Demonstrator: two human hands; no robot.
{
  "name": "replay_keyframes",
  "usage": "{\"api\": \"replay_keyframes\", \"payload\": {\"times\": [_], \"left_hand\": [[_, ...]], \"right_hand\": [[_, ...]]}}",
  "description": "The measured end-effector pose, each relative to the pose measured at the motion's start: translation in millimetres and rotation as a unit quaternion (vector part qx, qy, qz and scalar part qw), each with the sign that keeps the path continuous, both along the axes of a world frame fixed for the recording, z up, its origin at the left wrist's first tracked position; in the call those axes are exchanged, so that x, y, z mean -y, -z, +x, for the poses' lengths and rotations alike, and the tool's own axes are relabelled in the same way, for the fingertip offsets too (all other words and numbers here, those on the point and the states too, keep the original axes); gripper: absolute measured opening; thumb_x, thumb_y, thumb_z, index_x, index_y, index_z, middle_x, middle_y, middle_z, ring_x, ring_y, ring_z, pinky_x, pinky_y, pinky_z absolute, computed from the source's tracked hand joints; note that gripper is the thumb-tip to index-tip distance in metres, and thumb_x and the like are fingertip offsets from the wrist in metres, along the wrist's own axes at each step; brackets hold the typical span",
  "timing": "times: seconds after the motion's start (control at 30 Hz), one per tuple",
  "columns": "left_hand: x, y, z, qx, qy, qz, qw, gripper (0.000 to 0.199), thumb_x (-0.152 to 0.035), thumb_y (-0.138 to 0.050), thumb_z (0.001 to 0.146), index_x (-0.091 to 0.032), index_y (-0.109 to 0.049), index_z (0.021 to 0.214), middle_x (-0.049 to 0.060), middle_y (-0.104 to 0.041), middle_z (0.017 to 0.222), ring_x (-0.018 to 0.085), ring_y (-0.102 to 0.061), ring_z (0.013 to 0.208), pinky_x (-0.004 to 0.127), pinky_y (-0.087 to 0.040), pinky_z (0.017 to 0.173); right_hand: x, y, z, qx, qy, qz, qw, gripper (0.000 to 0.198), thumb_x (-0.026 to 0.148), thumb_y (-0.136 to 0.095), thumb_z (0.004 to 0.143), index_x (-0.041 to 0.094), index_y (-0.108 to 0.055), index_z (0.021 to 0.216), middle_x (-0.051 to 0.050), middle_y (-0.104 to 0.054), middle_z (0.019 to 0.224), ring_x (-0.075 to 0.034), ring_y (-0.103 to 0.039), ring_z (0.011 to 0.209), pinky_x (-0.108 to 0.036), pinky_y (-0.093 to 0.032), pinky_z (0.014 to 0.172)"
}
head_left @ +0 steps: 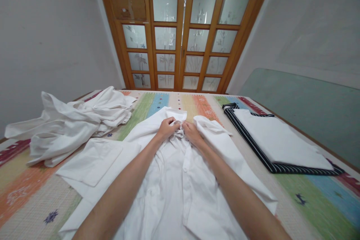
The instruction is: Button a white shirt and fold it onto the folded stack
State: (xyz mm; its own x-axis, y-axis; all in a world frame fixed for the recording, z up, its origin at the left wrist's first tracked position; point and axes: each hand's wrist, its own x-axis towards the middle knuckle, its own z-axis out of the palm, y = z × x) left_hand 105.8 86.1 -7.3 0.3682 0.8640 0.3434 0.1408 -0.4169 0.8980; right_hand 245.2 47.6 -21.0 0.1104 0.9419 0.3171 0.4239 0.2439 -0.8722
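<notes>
A white button-up shirt [171, 187] lies spread out in front of me, its collar end away from me and its sleeves out to both sides. My left hand [167, 127] pinches the cloth at the collar. Right beside it, my right hand [191, 132] grips the other side of the collar, the two hands almost touching. Fabric bunches up between and below my fingers. A button shows on the front placket, below my right hand. The exact spot under my fingertips is too small to make out.
A crumpled heap of white clothes [84, 120] lies at the left. On the right, a folded white garment [281, 138] rests on a black striped one [253, 150]. Everything lies on a colourful striped cloth [315, 202]. Wooden glass-paned doors [181, 37] stand beyond, with walls on both sides.
</notes>
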Motion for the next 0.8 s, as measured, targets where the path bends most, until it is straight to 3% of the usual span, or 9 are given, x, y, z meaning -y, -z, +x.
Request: {"api": "replay_keyframes", "payload": {"times": [0.27,0.6,0.8], "left_hand": [[3.1,-1.3,-2.1,-0.004,-0.003,-0.007,1.0,0.021,-0.035,-0.061,0.066,-0.017,-0.054,0.058,-0.004,-0.055,0.055,0.011,-0.049,0.057,0.022,-0.038,0.058],[-0.9,3.2,-4.5,-0.004,0.022,-0.034,0.999,0.029,-0.043,-0.065,0.064,-0.015,-0.059,0.061,-0.003,-0.056,0.055,0.01,-0.047,0.054,0.022,-0.036,0.053],[-1.9,3.6,-5.6,-0.018,0.014,-0.019,1.0,0.025,-0.039,-0.067,0.063,-0.015,-0.061,0.059,-0.004,-0.055,0.053,0.01,-0.047,0.053,0.021,-0.034,0.052]], "right_hand": [[-0.3,1.0,-0.5,-0.031,-0.017,0.001,0.999,0.019,0.034,-0.039,0.076,0.023,-0.04,0.061,0.004,-0.038,0.055,-0.014,-0.037,0.056,-0.026,-0.03,0.053],[-0.5,3.1,0.8,0.032,-0.016,0.039,0.999,0.024,0.034,-0.039,0.079,0.023,-0.04,0.058,0.003,-0.044,0.054,-0.014,-0.041,0.058,-0.026,-0.029,0.055],[-1.8,3.7,1.3,0.03,-0.02,0.037,0.999,0.022,0.033,-0.039,0.077,0.022,-0.042,0.058,0.003,-0.043,0.054,-0.014,-0.039,0.056,-0.026,-0.029,0.055]]}}
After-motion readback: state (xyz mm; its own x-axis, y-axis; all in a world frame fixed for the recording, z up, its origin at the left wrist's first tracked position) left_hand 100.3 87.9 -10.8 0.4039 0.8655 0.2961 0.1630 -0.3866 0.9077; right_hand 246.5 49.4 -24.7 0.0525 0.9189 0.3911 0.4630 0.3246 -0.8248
